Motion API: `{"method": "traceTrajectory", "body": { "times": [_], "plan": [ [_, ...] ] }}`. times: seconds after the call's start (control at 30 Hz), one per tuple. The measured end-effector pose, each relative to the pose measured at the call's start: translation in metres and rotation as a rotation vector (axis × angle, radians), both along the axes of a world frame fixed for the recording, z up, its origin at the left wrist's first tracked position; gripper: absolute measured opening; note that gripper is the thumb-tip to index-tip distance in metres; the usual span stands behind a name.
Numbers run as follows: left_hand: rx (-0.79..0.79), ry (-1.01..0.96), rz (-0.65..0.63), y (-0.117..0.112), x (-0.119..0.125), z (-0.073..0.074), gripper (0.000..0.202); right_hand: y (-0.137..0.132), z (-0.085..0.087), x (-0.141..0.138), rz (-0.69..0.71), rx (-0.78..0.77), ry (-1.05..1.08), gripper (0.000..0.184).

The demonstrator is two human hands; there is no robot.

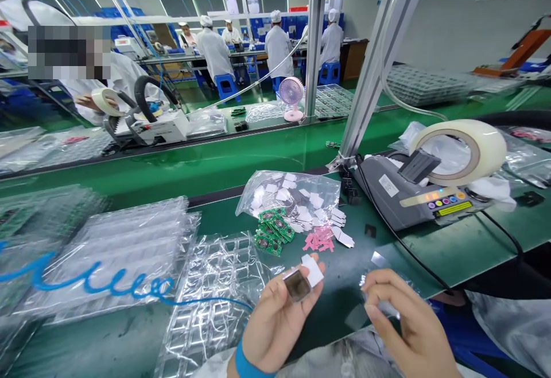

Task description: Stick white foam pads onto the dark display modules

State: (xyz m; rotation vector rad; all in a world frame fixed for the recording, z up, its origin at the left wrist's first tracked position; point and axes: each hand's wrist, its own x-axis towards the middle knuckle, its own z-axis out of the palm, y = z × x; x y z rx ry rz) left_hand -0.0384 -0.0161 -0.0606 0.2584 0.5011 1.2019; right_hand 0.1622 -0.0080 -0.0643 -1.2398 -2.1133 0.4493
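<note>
My left hand (279,315), with a blue band at its wrist, holds a small square screen module (297,284) between thumb and fingers. The module has a dark brownish face and a white flap (312,270) beside it. To the right, my right hand (404,315) has its fingers curled and pinched together. Something clear and shiny shows by its fingertips, but I cannot make out what it is. Ahead of my hands lie green circuit boards (271,231), pink strips (319,239) and a clear bag (297,191) with white-tabbed pieces in and around it.
Clear plastic trays (206,303) lie at my left, crossed by a coiled blue cord (116,283). A grey tape dispenser (400,194) with a big tape roll (486,151) stands at the right. Behind the metal post (370,62) are a pink fan (291,93) and co-workers.
</note>
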Motion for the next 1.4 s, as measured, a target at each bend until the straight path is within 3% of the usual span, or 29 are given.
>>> {"method": "traceTrajectory", "body": {
  "times": [0.1,0.2,0.43,0.7,0.83,0.93,1.0,1.03,1.1,1.2,1.4],
  "plan": [
    [-0.008,0.045,0.015,-0.002,-0.013,-0.003,0.024,0.014,-0.028,0.022,-0.113,-0.026,-0.342,0.021],
    [-0.034,0.073,-0.021,-0.007,-0.016,-0.001,0.027,0.033,-0.043,0.02,-0.156,-0.015,-0.413,0.009],
    [-0.048,0.169,-0.188,-0.012,-0.007,0.009,0.036,0.071,-0.043,-0.033,-0.001,-0.03,-0.444,0.011],
    [-0.008,0.163,-0.23,-0.014,-0.005,0.012,0.039,0.082,-0.054,-0.042,0.027,0.008,-0.454,0.02],
    [0.02,0.154,-0.234,-0.014,-0.003,0.013,0.037,0.077,-0.037,-0.035,-0.009,0.032,-0.372,0.02],
    [0.025,0.161,-0.241,-0.015,-0.002,0.013,0.036,0.058,-0.002,-0.028,-0.018,0.034,-0.243,0.02],
    [0.024,0.174,-0.225,-0.015,0.0,0.014,0.033,0.041,0.026,-0.027,0.102,0.008,-0.14,0.022],
    [0.027,0.179,-0.218,-0.015,0.002,0.014,0.032,0.033,0.039,-0.028,0.23,-0.016,-0.045,0.02],
    [0.04,0.179,-0.214,-0.014,0.006,0.015,0.029,0.021,0.057,-0.033,0.322,-0.015,0.013,0.018],
    [0.067,0.166,-0.224,-0.011,0.01,0.018,0.025,0.015,0.064,-0.042,0.314,0.01,-0.028,0.018],
    [0.08,0.142,-0.212,-0.011,0.011,0.017,0.024,0.019,0.057,-0.047,0.303,0.079,-0.03,0.018]
  ]
}}
